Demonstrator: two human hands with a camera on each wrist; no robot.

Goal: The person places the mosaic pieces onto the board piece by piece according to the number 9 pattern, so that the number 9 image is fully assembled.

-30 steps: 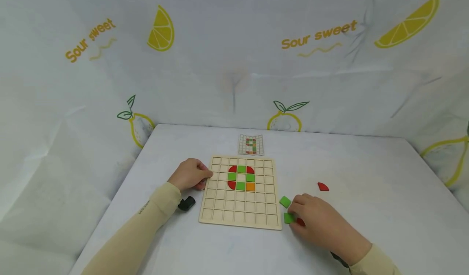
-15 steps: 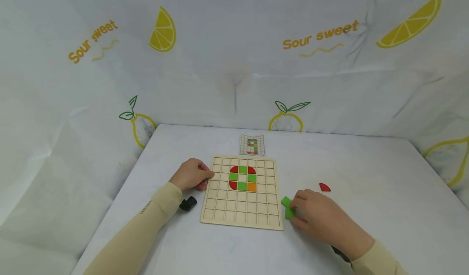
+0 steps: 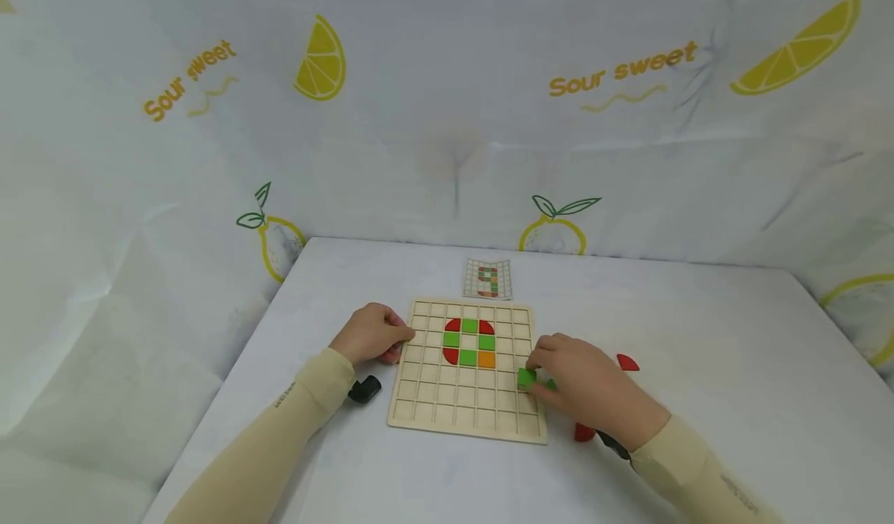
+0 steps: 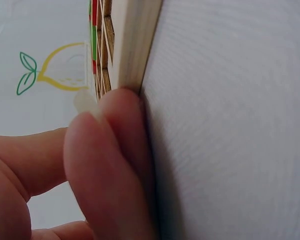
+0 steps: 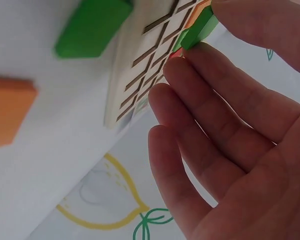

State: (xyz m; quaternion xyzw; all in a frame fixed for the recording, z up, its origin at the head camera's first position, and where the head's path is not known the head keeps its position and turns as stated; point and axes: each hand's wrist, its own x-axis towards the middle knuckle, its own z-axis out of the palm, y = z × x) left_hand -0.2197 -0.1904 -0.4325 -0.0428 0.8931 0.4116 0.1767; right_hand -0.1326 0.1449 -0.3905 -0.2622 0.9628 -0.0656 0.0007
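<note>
A wooden grid board (image 3: 457, 392) lies on the white table, with red, green and orange tiles set in a ring in its upper middle. My left hand (image 3: 369, 333) grips the board's left edge; in the left wrist view, the fingertips (image 4: 122, 112) meet its side. Over the right-hand columns, my right hand (image 3: 594, 384) pinches a green square tile (image 3: 527, 379) between thumb and fingertip. The right wrist view shows that green tile tilted above the board, the other fingers loosely bent. Another green tile (image 5: 92, 27) lies beside the board, mostly behind the hand in the head view.
An orange tile (image 5: 10, 110) lies on the table in the right wrist view. Two red tiles, a quarter-round one (image 3: 627, 362) and another (image 3: 583, 432), lie near the right forearm. A printed pattern card (image 3: 486, 279) sits behind the board. A lemon-print cloth hangs at the back.
My right hand has picked up the green square tile from beside the board and moved it up and left over the grid. A red tile is uncovered. The left hand stays put.
</note>
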